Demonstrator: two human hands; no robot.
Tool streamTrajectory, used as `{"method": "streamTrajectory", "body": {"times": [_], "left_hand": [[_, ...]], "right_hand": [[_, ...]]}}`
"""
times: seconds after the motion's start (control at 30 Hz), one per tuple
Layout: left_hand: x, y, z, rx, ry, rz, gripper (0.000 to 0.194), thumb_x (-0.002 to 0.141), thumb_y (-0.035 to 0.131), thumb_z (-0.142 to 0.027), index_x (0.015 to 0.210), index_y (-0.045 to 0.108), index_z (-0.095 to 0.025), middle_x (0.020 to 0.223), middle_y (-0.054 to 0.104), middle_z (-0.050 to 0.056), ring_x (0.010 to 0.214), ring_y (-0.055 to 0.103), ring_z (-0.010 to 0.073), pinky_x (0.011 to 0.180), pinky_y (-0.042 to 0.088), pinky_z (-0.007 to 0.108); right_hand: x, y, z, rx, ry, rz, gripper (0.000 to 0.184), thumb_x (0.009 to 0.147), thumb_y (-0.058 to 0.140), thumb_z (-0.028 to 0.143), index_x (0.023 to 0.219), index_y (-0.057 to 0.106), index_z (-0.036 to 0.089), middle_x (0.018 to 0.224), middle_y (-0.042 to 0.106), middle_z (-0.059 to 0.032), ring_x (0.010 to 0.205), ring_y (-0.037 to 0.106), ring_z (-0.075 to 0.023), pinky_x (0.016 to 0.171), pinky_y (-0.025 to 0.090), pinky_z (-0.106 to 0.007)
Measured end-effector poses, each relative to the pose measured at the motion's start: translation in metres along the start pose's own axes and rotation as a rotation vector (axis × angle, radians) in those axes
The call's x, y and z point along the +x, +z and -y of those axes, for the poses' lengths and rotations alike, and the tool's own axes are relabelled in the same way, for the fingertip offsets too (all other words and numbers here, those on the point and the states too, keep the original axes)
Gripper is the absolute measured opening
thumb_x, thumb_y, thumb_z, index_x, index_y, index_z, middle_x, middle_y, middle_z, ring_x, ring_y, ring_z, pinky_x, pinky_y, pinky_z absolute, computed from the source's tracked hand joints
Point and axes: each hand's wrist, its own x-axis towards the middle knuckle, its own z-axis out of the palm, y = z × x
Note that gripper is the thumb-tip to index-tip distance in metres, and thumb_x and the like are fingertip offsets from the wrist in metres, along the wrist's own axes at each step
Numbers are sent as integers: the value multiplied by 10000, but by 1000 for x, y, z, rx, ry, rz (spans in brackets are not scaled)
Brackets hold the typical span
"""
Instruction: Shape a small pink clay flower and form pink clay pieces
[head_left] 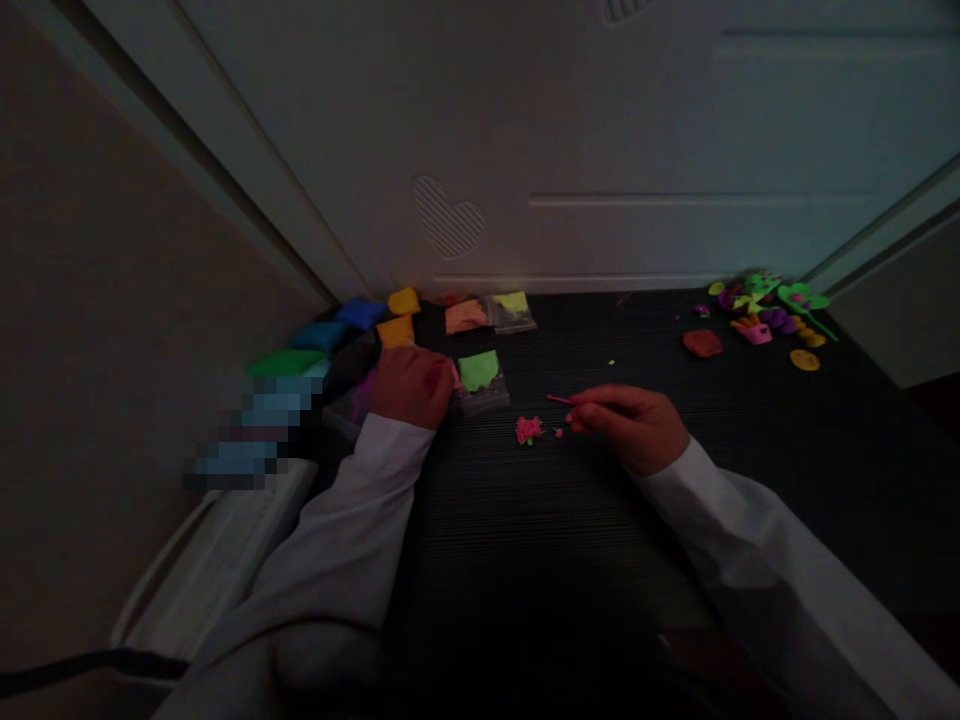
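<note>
My left hand [411, 384] is curled, knuckles up, among the clay packets at the left. Something pink [454, 376] shows at its right edge, but its fingertips are hidden. My right hand [636, 426] pinches a thin pink stick [559, 399] that points left. Just left of that hand lies a small pink clay flower cluster [528, 430] with bits of green. A tiny pink piece [559, 433] rests between the cluster and my right fingers. To the right of my left hand is a clear bag of light green clay [480, 372].
Orange [466, 316] and yellow clay [512, 302] bags lie at the back. Blue [361, 314] and green packets [286, 362] line the left side. A red lump [702, 344] and several finished clay shapes [780, 312] sit at the right. A white panelled surface [600, 130] rises behind the dark table [480, 530].
</note>
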Motion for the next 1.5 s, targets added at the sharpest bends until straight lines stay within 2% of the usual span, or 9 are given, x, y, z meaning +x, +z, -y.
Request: {"method": "streamTrajectory", "body": {"times": [0.2,0.43,0.53,0.63,0.7,0.93,1.17,1.3,1.5], "left_hand": [[0,1,0,22,0,-12,248,734,407,-301,764,591,-138,779,589,75,780,492,186,758,354,315],[1,2,1,38,31,-32,236,731,420,-290,747,594,-131,759,592,73,764,495,180,736,369,311],[1,3,2,30,36,-40,220,726,430,-283,736,593,-135,739,589,66,750,498,175,716,380,310],[0,4,3,22,44,-56,211,719,440,-280,730,593,-134,734,587,64,742,500,172,703,385,308],[0,5,4,19,47,-65,204,721,439,-274,731,592,-139,739,587,60,746,502,169,710,386,307],[0,5,5,31,60,-84,192,715,445,-271,718,589,-145,720,584,55,731,502,171,693,389,304],[0,5,4,45,83,-109,176,716,449,-259,715,586,-148,713,584,51,724,505,168,691,394,300],[0,5,3,46,94,-117,165,714,453,-253,717,582,-151,722,587,48,731,507,167,702,399,302],[0,3,1,44,112,-122,162,708,463,-251,715,586,-146,716,589,51,728,509,170,689,406,299]], "right_hand": [[-1,2,1,112,4,13,107,625,620,261,715,611,203,604,622,19,528,560,-87,484,444,-223],[-2,1,4,287,78,58,141,637,616,224,777,614,220,666,648,18,588,591,-101,552,490,-247],[-2,1,6,339,94,75,135,644,613,205,777,604,222,674,652,23,597,599,-93,557,493,-228],[-1,1,8,383,108,81,204,646,613,187,840,581,242,681,654,32,612,606,-89,560,494,-208],[-1,1,10,400,135,74,221,645,613,182,855,581,242,686,656,31,613,609,-86,557,498,-196],[0,1,8,435,180,97,104,641,616,187,742,612,213,663,660,21,605,613,-86,555,503,-183],[1,1,8,422,74,67,75,619,635,191,672,582,196,568,627,36,496,571,-63,444,428,-152],[3,1,6,411,32,56,73,620,632,173,640,563,187,556,609,43,489,541,-44,453,405,-148],[3,1,9,441,113,1,101,595,650,168,607,549,176,639,636,29,555,579,-58,486,443,-146]]}}
